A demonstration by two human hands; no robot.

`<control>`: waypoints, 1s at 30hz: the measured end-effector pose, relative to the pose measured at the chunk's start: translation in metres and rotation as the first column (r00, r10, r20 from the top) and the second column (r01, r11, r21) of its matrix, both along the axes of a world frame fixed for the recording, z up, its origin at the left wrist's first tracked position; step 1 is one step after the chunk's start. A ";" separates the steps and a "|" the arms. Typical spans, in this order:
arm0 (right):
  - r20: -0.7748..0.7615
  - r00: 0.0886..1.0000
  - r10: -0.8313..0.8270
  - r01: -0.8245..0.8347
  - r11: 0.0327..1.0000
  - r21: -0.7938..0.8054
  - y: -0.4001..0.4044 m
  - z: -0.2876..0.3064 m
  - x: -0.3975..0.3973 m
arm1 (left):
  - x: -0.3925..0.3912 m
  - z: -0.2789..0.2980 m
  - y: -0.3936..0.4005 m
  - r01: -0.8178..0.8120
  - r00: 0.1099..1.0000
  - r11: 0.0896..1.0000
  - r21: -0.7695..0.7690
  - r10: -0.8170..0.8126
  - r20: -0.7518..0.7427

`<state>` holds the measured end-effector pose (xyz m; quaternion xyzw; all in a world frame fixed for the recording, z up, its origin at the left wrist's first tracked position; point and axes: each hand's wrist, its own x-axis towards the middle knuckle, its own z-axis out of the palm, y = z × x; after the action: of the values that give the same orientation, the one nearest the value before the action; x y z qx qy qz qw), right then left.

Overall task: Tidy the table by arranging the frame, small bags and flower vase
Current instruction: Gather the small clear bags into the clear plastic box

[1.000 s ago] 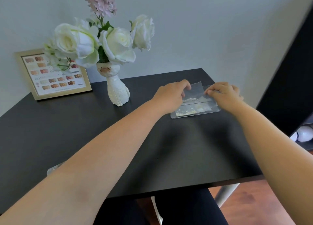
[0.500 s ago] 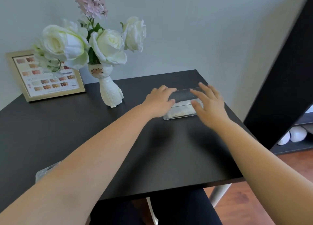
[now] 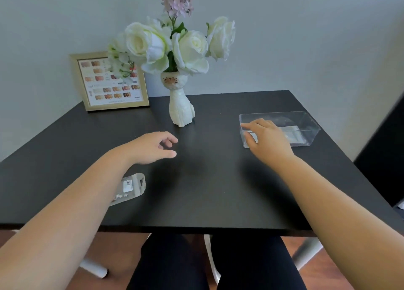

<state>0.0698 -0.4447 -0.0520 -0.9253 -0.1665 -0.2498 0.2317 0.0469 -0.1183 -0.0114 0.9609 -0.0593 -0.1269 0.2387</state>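
Left hand (image 3: 153,146): loosely curled, empty, hovering over bare tabletop near the middle.
Right hand (image 3: 265,140): fingers spread, empty, resting against the near-left corner of the clear box (image 3: 306,123); not clamped on it.
Small bag, loose (image 3: 131,188): flat on the table under the left forearm, near the front edge; judged light, limp, slippery film; best pinched at the header end or slid to the edge and lifted.
Small bag, stowed (image 3: 291,132): flat on the floor of the clear box, right side of the table.
Flower vase (image 3: 181,108): upright, centre rear; white, cat-shaped, judged ceramic and fragile, top-heavy with blooms; best gripped round the lower body, not the stems.
Frame (image 3: 111,82): leaning on the wall, rear left, partly masked by flowers; rigid, likely glazed; best held by both side rails.
Edges: box close to the right table edge; loose bag close to the front edge.
Open room: wide bare black table (image 3: 207,191) between both hands, clear for sliding.
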 end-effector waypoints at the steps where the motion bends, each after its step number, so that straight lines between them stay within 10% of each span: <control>1: 0.004 1.000 -0.011 0.011 1.000 -0.001 0.004 -0.001 0.000 | -0.005 0.001 0.012 -0.013 1.000 1.000 0.025 0.014 -0.022; 10: 0.073 0.997 -0.037 0.041 0.998 -0.054 0.015 -0.010 -0.001 | -0.044 -0.004 0.080 -0.046 0.958 0.974 0.222 0.106 -0.266; 30: -0.073 0.997 -0.029 0.030 0.999 0.011 -0.006 -0.008 -0.003 | -0.017 -0.029 -0.013 -0.064 0.985 0.919 -0.388 0.120 0.122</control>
<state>0.0672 -0.4511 -0.0600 -0.9348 -0.1426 -0.2202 0.2393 0.0297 -0.1309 -0.0403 0.9041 -0.0547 -0.0324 0.4226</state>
